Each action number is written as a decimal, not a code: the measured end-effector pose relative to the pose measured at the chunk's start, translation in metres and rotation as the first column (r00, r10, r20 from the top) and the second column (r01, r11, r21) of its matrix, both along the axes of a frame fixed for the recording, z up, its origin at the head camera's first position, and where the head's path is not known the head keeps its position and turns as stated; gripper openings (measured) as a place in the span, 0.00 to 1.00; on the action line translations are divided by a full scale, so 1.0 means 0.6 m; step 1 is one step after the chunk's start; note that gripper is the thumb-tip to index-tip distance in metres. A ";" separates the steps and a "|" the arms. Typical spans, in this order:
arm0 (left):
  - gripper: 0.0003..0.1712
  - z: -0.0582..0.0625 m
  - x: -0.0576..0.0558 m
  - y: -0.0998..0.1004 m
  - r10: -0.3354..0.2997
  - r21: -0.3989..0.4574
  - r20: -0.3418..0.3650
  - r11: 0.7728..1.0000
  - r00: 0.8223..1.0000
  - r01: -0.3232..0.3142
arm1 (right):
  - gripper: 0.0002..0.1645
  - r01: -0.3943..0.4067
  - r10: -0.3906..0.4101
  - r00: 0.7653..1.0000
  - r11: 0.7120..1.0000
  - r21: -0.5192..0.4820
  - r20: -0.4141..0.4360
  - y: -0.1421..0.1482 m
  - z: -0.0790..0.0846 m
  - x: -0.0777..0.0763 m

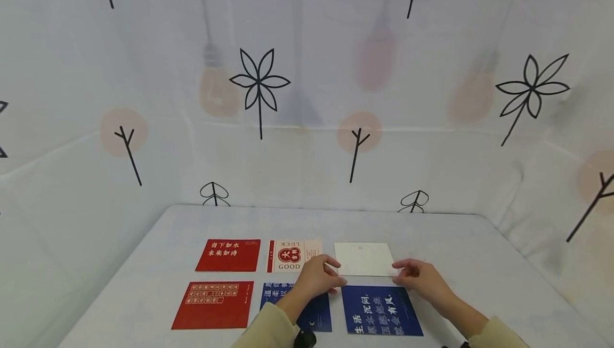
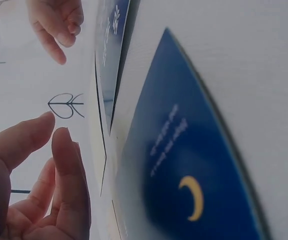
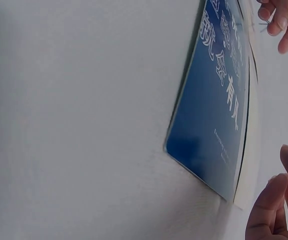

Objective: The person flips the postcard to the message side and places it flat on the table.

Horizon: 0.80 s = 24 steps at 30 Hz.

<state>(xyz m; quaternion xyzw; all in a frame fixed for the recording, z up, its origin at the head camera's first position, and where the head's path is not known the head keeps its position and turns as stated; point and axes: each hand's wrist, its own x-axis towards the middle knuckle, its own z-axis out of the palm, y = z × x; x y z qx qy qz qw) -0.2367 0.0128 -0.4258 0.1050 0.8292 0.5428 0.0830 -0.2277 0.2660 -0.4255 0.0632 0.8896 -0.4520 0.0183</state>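
Note:
A cream-white card (image 1: 364,259) lies flat in the back row, between my two hands. My left hand (image 1: 314,281) hovers by its left edge, thumb and fingers loosely bent. In the left wrist view a gap shows between the thumb and fingers (image 2: 69,170), with nothing held. My right hand (image 1: 424,282) is beside the card's right edge; its thumb and fingertips come close together in the right wrist view, and no card shows between them. Below the white card lies a blue card with white characters (image 1: 381,310). Another blue card with a yellow moon (image 2: 199,130) is partly hidden under my left forearm.
Two red cards, one at the back (image 1: 227,256) and one nearer (image 1: 212,305), lie at the left. A pink-and-red "GOOD LUCK" card (image 1: 290,256) sits beside the back one. The white table (image 1: 129,284) meets a patterned cloth backdrop (image 1: 307,167).

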 end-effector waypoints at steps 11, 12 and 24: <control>0.20 -0.002 0.013 -0.004 -0.014 -0.045 0.040 0.999 0.999 0.015 | 0.24 0.007 -0.007 1.000 1.000 0.001 0.019 0.001 -0.006 0.013; 0.20 -0.002 0.016 -0.004 -0.017 -0.042 0.043 0.999 0.999 0.019 | 0.25 0.007 -0.007 1.000 1.000 -0.004 0.026 0.001 -0.006 0.015; 0.22 -0.007 0.028 0.002 -0.051 -0.044 0.098 0.997 0.994 0.055 | 0.27 0.014 -0.015 0.998 1.000 0.004 0.065 0.011 -0.016 0.031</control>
